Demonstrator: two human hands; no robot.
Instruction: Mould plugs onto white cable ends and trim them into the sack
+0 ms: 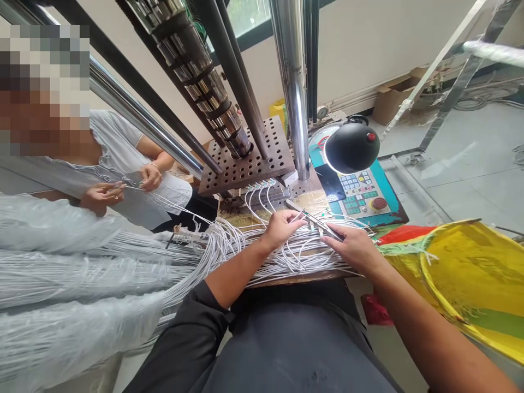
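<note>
My right hand grips the near end of a narrow metal bar, which slants away to the left above a heap of white cables. Small green and white pieces sit along the bar. At the bar's middle, my left hand pinches the end of a white cable, its thumb and forefinger pressed together. Just beyond my hands, several white cables with green ends curve out from under the perforated steel plate of a press.
A co-worker's hands hold cables at the left. Plastic-wrapped cable bundles lie nearer. A black lamp overhangs a teal control panel. Steel columns rise ahead. A yellow sack stands at my right.
</note>
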